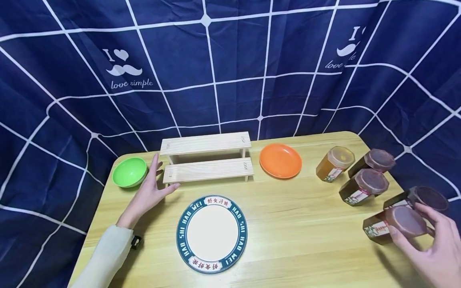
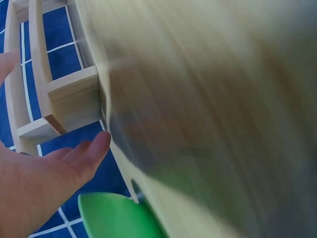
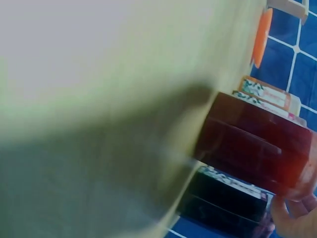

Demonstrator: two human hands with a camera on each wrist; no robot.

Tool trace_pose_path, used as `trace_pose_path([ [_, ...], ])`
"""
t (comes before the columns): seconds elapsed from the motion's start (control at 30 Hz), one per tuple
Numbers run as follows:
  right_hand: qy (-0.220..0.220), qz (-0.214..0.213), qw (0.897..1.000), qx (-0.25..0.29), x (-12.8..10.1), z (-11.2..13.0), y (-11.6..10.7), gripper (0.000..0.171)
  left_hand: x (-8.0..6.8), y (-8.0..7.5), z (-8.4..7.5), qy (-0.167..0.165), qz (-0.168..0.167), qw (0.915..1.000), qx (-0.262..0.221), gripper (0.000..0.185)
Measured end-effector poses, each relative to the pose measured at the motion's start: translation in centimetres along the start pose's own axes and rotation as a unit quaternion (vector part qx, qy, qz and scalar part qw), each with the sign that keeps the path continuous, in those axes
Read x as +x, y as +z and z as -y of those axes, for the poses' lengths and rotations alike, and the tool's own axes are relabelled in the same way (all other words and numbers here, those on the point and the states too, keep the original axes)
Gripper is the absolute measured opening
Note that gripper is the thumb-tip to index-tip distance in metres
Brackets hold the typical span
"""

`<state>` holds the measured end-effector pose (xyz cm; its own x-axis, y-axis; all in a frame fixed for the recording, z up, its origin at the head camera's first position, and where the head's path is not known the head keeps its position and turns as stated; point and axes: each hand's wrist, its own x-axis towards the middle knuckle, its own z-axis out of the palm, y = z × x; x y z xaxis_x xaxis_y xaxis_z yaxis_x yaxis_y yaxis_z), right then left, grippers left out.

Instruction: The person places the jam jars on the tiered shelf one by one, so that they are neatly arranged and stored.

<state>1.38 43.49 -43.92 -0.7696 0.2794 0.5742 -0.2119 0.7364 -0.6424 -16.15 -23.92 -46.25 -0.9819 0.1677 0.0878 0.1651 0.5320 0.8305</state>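
At the right edge of the table, my right hand (image 1: pixel 435 244) grips a dark red jar (image 1: pixel 387 226) by its lid, thumb on the near side and fingers on the far side. The jar has a white label and, in the right wrist view, shows its faceted red side (image 3: pixel 252 144). A darker jar (image 1: pixel 421 199) stands right behind it. My left hand (image 1: pixel 151 192) is spread beside the left end of a two-step wooden shelf (image 1: pixel 209 170), its fingers extended and holding nothing. Whether it touches the shelf is unclear. A green bowl (image 1: pixel 129 172) sits left of that hand.
A white plate with a dark teal rim (image 1: pixel 181 234) lies at the front middle of the table. Right of the shelf is an orange plate (image 1: pixel 281 161). An amber jar (image 1: pixel 335 164) and two dark jars stand farther back right. A blue gridded curtain (image 1: pixel 237 52) surrounds the table.
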Motion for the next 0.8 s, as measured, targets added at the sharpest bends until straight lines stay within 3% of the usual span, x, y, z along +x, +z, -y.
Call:
trace_pose_path([
  [0.1, 0.065, 0.008, 0.997, -0.029, -0.7, 0.0, 0.1, 0.089, 0.3, 0.1, 0.2, -0.002, -0.004, 0.9999, -0.016, 0.130],
  [0.2, 0.103, 0.027, 0.994, -0.033, -1.2, -0.5, 0.2, 0.093, 0.5, 0.3, 0.3, 0.006, -0.017, 0.9993, -0.033, 0.133],
  [0.4, 0.146, 0.076, 0.986, -0.036, -2.0, -1.7, 0.3, 0.101, 1.1, 0.6, 0.6, 0.034, -0.018, 0.9986, -0.036, 0.128],
  [0.8, 0.253, 0.050, 0.961, -0.104, -2.4, -1.6, 1.2, 0.110, 2.3, 1.1, 0.5, 0.046, -0.026, 0.9985, -0.014, 0.129],
])
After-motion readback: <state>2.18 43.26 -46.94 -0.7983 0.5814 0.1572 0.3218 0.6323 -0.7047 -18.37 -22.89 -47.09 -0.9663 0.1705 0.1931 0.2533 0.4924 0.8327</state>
